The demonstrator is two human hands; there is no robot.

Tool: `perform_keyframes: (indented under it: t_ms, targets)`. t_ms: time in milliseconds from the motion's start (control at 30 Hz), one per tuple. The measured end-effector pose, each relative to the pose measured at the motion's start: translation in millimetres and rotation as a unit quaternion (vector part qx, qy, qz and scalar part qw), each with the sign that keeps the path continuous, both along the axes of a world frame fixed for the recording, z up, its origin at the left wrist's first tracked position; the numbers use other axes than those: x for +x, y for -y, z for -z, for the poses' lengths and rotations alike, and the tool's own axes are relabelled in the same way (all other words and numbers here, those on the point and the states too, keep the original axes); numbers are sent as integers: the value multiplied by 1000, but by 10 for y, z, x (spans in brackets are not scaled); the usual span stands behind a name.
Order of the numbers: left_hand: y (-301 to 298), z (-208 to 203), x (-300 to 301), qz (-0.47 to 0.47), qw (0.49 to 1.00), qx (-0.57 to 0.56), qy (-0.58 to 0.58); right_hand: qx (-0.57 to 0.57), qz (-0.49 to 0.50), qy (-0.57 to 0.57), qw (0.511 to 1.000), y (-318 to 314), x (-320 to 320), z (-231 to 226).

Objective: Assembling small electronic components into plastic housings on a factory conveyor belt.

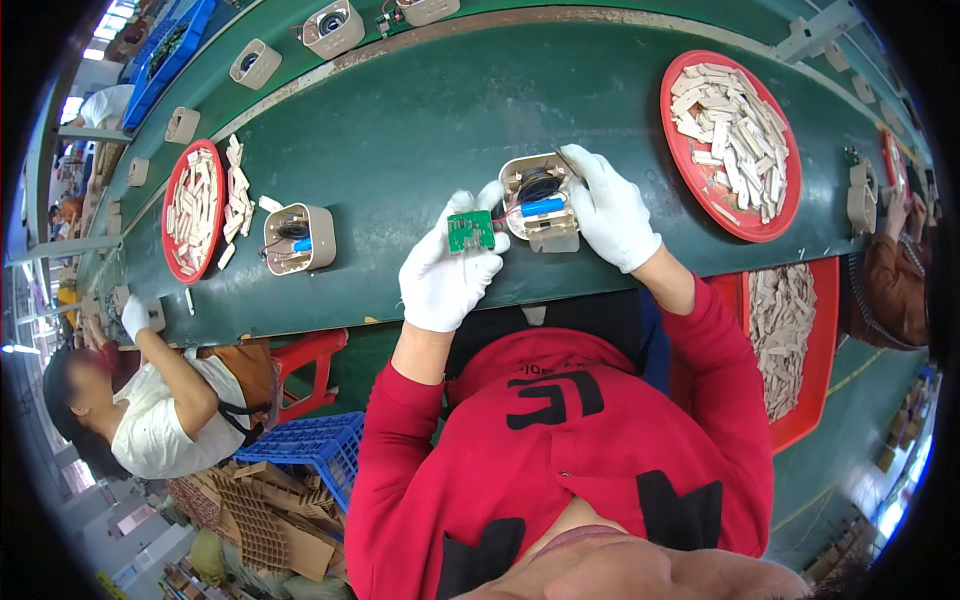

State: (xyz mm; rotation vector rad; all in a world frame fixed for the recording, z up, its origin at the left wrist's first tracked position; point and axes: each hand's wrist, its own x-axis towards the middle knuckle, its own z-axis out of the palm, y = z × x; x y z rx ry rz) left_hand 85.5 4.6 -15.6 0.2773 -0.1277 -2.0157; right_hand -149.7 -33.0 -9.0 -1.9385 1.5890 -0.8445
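Note:
In my gloved left hand (443, 270) is a small green circuit board (470, 231), pinched between thumb and fingers. Thin wires run from the board toward an open beige plastic housing (556, 242) on the bench. Inside the housing sit a blue cylindrical battery (542, 207) and a dark round part with black wire (537, 184). My gloved right hand (612, 212) grips the housing's right side. A thin dark sliver shows by its fingertips, too small to name. To the left stands a second open housing (318, 240) with a blue battery inside.
Red round trays of off-white strips stand at left (215, 240) and right (672, 125); loose strips (238, 195) lie beside the left one. Further housings (333, 38) line the far ledge. A red bin (822, 345) sits below right. A co-worker (180, 400) works at left, another (893, 290) at right.

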Motion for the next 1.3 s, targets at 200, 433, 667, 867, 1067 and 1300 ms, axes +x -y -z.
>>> perform_keyframes:
  t_ms: [200,433,667,867,1067,1300]
  targets:
    - [36,206,43,-31,993,-33,112,29,-45,107,993,30,-52,70]
    - [-8,-110,-260,-111,668,-249,692,16,-32,110,993,-39,-20,110]
    - [-21,-457,-342,-83,342,-514,782,-10,-33,124,992,-52,-38,139]
    - [38,-466,-286,17,330,-507,796,-47,-46,144,987,-76,-62,154]
    - [262,-630,-291,123,406,-470,774,-7,-57,164,985,-58,-80,151]
    - [433,-652,-357,160,233,-585,760,9,-57,152,987,-49,-106,180]
